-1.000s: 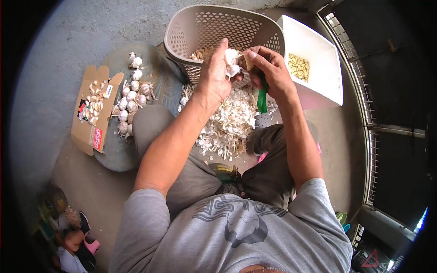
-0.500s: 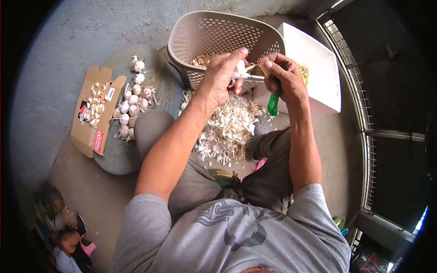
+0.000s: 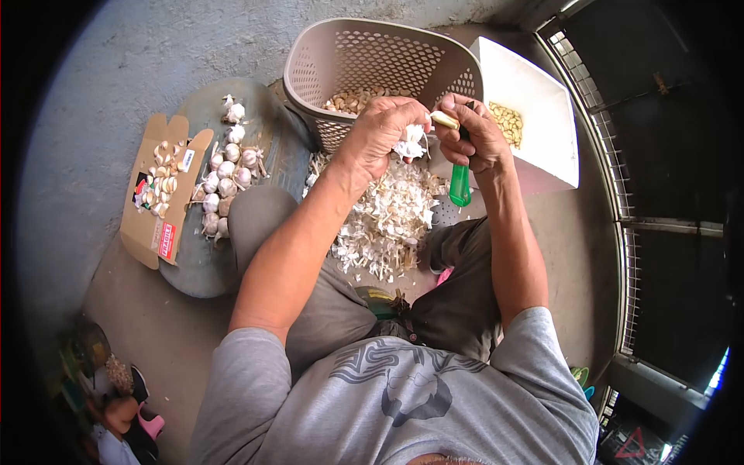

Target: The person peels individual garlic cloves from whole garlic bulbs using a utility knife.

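My left hand [image 3: 384, 128] is closed around a partly broken garlic bulb [image 3: 411, 144], whose white papery skin sticks out below the fingers. Facing it, my right hand [image 3: 482, 138] grips a knife by its green handle [image 3: 459, 186]; its blade is mostly hidden by the fingers. A garlic clove [image 3: 445, 119] is pinched at the thumb and fingers of that same hand, its left end near my left fingertips. Both hands are above the front edge of a perforated beige basket [image 3: 298, 77], with loose cloves [image 3: 353, 101] inside.
A white foam box [image 3: 535, 93] with peeled cloves [image 3: 505, 122] stands right of the basket. Garlic skins [image 3: 384, 225] are heaped below my hands. Whole bulbs [image 3: 227, 186] and a cardboard piece [image 3: 143, 236] holding cloves lie on the left. Another person's leg [image 3: 120, 415] shows lower left.
My hands have drawn slightly closer together. The clove now shows at my right fingertips, and the green handle has swung to point more straight down.
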Demonstrator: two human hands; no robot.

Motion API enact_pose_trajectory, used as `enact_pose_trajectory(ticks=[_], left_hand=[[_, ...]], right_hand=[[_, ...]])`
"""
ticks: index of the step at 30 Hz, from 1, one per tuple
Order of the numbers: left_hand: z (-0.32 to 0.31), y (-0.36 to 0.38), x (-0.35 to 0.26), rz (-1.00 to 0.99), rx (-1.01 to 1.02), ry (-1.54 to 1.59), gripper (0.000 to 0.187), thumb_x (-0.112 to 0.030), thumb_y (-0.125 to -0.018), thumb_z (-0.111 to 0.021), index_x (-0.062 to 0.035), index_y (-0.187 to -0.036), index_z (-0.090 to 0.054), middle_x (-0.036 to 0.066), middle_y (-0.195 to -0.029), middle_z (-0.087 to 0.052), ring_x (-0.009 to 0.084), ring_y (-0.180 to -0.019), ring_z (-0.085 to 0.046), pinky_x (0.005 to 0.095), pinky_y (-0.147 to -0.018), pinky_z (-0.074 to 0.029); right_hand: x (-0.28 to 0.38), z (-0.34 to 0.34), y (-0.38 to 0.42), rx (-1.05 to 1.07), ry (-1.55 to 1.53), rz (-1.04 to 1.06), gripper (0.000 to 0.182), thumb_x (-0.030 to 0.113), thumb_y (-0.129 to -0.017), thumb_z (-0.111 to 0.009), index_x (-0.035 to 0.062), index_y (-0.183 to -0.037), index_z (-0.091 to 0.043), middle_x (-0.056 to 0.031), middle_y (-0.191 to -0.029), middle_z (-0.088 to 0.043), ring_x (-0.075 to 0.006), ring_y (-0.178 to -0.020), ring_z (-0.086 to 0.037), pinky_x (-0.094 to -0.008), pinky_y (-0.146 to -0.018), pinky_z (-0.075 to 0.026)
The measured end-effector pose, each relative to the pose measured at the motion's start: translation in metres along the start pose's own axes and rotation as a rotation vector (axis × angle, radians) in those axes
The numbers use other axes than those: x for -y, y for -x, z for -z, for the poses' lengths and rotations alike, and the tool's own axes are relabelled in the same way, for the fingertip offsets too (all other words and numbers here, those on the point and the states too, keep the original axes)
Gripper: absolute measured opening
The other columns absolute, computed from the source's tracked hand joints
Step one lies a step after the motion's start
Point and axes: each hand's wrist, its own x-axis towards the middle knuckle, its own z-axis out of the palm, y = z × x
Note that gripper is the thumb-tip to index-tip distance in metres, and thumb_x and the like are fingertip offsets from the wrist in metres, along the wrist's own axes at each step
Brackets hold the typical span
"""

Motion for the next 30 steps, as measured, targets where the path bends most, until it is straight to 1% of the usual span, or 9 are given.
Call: enact_pose_trajectory(ticks=[6,10,13,14,17,21,24,29,30], left_hand=[[0.003,-0.002,0.002,-0.156,-0.086,-0.13,0.019,-0.016,-0.088,-0.065,-0.0017,-0.077,-0.069,0.0,-0.069,-0.063,0.0067,-0.058,-0.056,0.0246,-0.051,-0.044],[0.001,0.003,-0.002,-0.3,-0.141,-0.572,0.022,-0.016,-0.091,-0.063,0.0,-0.077,-0.066,-0.002,-0.07,-0.061,0.0074,-0.061,-0.054,0.0273,-0.055,-0.042],[0.005,-0.005,0.004,-0.679,-0.153,-1.068,0.021,-0.016,-0.094,-0.062,0.0022,-0.084,-0.066,-0.003,-0.072,-0.059,0.005,-0.066,-0.051,0.0276,-0.058,-0.044],[0.007,-0.004,0.006,-0.621,-0.12,-1.001,0.019,-0.015,-0.096,-0.061,0.003,-0.093,-0.067,0.0,-0.073,-0.059,0.0065,-0.07,-0.054,0.0284,-0.061,-0.046],[-0.01,0.007,-0.013,-0.34,-0.158,-0.697,0.016,-0.012,-0.096,-0.061,0.0025,-0.099,-0.067,0.004,-0.077,-0.064,0.0108,-0.074,-0.06,0.0284,-0.063,-0.048],[-0.004,-0.002,-0.001,-0.563,-0.114,-0.833,0.02,-0.015,-0.097,-0.061,0.0039,-0.097,-0.066,0.007,-0.079,-0.064,0.0141,-0.073,-0.06,0.0313,-0.066,-0.049],[-0.002,-0.005,0.005,-0.641,-0.246,-0.98,0.023,-0.017,-0.098,-0.059,0.0043,-0.092,-0.063,0.008,-0.077,-0.063,0.0146,-0.073,-0.059,0.0333,-0.067,-0.049],[-0.004,-0.003,0.003,-0.553,-0.246,-0.872,0.023,-0.017,-0.099,-0.058,0.0031,-0.088,-0.061,0.007,-0.074,-0.06,0.0134,-0.072,-0.058,0.0336,-0.066,-0.048],[-0.005,-0.003,0.004,-0.544,-0.218,-0.837,0.023,-0.017,-0.099,-0.058,0.0028,-0.087,-0.061,0.006,-0.073,-0.06,0.0127,-0.071,-0.058,0.0333,-0.065,-0.047]], right_hand=[[-0.009,-0.007,-0.001,0.052,-0.072,-0.07,0.016,0.017,-0.102,-0.063,0.0062,-0.093,-0.056,-0.0071,-0.065,-0.057,-0.0041,-0.037,-0.037,-0.0207,-0.031,-0.03],[-0.007,-0.008,0.002,0.05,0.001,-0.066,0.017,0.017,-0.101,-0.065,0.0061,-0.093,-0.055,-0.0085,-0.066,-0.057,-0.0051,-0.037,-0.037,-0.0217,-0.031,-0.03],[-0.002,-0.008,0.003,-0.006,0.14,-0.081,0.021,0.021,-0.1,-0.067,0.0064,-0.091,-0.054,-0.0076,-0.066,-0.057,-0.006,-0.037,-0.037,-0.0233,-0.032,-0.031],[-0.001,-0.009,0.001,-0.057,0.182,-0.065,0.023,0.023,-0.1,-0.068,0.0066,-0.091,-0.054,-0.007,-0.066,-0.057,-0.0062,-0.038,-0.037,-0.0235,-0.033,-0.031],[0.0,-0.008,0.003,-0.161,0.224,-0.022,0.027,0.027,-0.099,-0.07,0.0069,-0.091,-0.054,-0.0053,-0.066,-0.056,-0.0067,-0.038,-0.038,-0.0238,-0.033,-0.031],[0.002,0.0,0.0,-0.133,0.144,-0.009,0.027,0.029,-0.099,-0.07,0.0065,-0.093,-0.056,-0.0039,-0.067,-0.056,-0.0066,-0.041,-0.041,-0.0231,-0.034,-0.032],[-0.002,-0.005,-0.001,-0.142,0.163,0.041,0.026,0.029,-0.1,-0.068,0.0054,-0.095,-0.058,-0.0037,-0.069,-0.058,-0.0062,-0.044,-0.044,-0.0225,-0.036,-0.033],[-0.007,-0.008,-0.001,-0.195,0.377,0.16,0.025,0.027,-0.102,-0.065,0.0026,-0.098,-0.061,-0.0042,-0.073,-0.061,-0.0054,-0.048,-0.047,-0.0225,-0.04,-0.036],[-0.006,-0.007,-0.001,-0.215,0.296,0.107,0.024,0.026,-0.102,-0.065,0.0025,-0.097,-0.061,-0.0045,-0.073,-0.061,-0.0055,-0.047,-0.046,-0.0229,-0.04,-0.035]])
